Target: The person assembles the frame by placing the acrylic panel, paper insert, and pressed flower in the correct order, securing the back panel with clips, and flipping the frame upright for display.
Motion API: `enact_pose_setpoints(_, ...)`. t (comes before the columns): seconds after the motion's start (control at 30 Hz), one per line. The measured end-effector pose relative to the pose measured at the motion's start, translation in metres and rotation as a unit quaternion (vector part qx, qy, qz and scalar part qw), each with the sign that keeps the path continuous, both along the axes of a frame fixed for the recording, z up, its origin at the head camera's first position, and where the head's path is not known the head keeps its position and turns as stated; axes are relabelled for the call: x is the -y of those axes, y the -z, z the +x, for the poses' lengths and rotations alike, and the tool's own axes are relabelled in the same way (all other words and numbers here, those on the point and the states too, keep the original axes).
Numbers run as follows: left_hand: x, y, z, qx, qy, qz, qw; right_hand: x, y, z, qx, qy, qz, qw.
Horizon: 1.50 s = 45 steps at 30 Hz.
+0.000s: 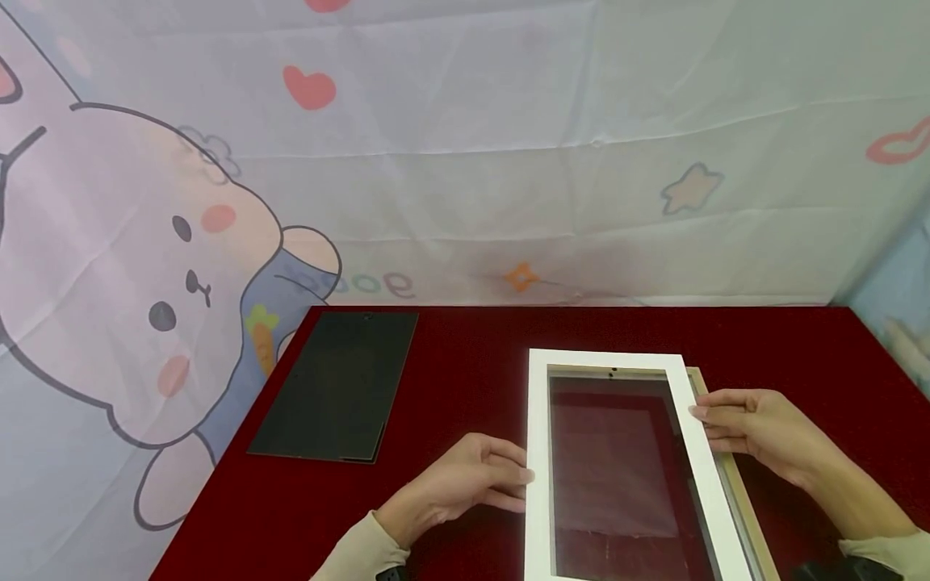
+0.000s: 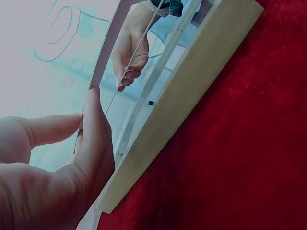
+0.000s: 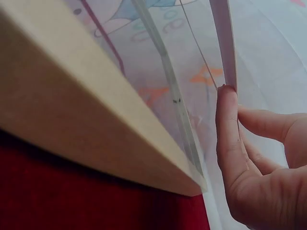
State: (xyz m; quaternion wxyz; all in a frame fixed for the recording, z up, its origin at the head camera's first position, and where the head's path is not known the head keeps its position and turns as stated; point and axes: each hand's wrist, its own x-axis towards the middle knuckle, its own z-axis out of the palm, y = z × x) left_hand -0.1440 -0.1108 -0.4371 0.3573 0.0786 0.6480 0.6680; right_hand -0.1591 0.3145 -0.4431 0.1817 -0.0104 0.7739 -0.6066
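Observation:
Both hands hold a thin white mat board (image 1: 538, 411) with a rectangular opening, at the front right of the table. My left hand (image 1: 468, 480) pinches its left edge between thumb and fingers, and my right hand (image 1: 763, 428) pinches its right edge. Beneath the mat lies a pale wooden frame (image 1: 754, 516) on the red cloth, showing past the mat's right side. Reflective glass (image 1: 617, 468) shows through the opening. From the left wrist, the mat stands apart above the wooden frame (image 2: 182, 105). The right wrist view shows the same gap over the frame (image 3: 105, 124).
A dark backing board (image 1: 334, 383) lies flat at the table's left, with a small hanger (image 1: 368, 317) at its far edge. Red cloth (image 1: 465, 363) covers the table. A printed curtain (image 1: 465, 202) hangs behind the table's far edge.

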Motion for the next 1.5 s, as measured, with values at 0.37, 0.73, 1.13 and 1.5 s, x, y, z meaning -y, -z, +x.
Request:
enact_pose_setpoints(0.37, -0.004, 0.008, 0.007, 0.019, -0.003, 0.015, 0.9997, -0.006, 0.01, 0.01, 0.013, -0.005, 0.002, 1.0)
enact_pose_setpoints(0.73, -0.012, 0.011, 0.008, 0.025, 0.008, 0.019, 0.9995, -0.014, 0.016, 0.012, 0.016, -0.002, 0.009, 1.0)
enact_pose_setpoints(1.13, -0.017, 0.015, 0.011, 0.036, 0.003, 0.013, 0.9993, -0.022, 0.022, 0.012, 0.004, -0.032, -0.024, 0.999)
enact_pose_setpoints(1.5, -0.021, 0.019, 0.011, 0.039, 0.005, 0.015, 0.9991, -0.024, 0.023, 0.012, 0.019, -0.025, -0.004, 0.999)
